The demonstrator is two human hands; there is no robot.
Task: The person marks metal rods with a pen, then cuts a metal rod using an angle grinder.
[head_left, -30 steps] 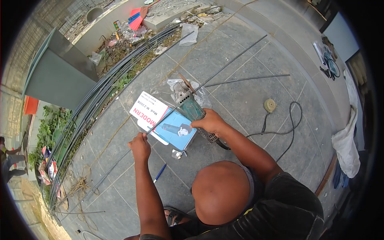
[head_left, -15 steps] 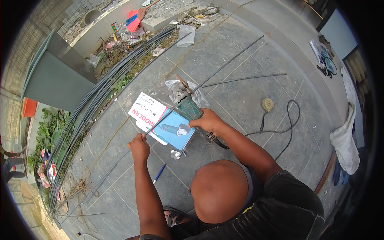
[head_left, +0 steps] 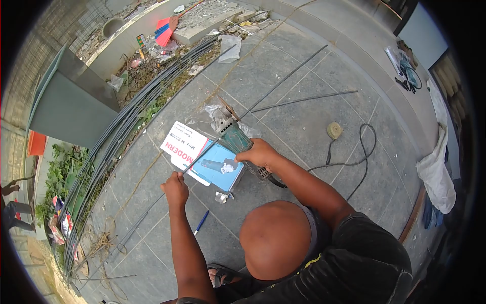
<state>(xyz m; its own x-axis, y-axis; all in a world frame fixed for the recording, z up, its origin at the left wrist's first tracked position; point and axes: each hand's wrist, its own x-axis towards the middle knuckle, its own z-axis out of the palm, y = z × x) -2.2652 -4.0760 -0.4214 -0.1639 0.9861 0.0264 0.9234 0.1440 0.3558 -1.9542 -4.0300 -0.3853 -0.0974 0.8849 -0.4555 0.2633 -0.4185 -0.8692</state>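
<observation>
My left hand (head_left: pixel 175 190) is closed around a long thin metal rod (head_left: pixel 288 79) that slants from lower left to upper right. My right hand (head_left: pixel 258 153) grips the body of a green angle grinder (head_left: pixel 234 136). The grinder's disc end (head_left: pixel 226 109) lies at the rod, above the box; whether the disc touches the rod cannot be made out. Below both hands is a blue and white box (head_left: pixel 218 165) with an open printed flap (head_left: pixel 183 144). Crumpled clear plastic (head_left: pixel 212 110) is by the grinder head.
A shorter rod (head_left: pixel 306 100) and a round yellowish object (head_left: pixel 334 130) are on the tiles. The black cable (head_left: pixel 365 152) loops at right. A blue pen (head_left: pixel 201 222) is nearer the knees. Bundled rods (head_left: pixel 136 104) run along the left; part of another person (head_left: pixel 14 207) shows far left.
The whole view has shifted slightly, with the floor items now a little further left. Both hands keep their hold, and the rod and grinder stay in nearly the same arrangement.
</observation>
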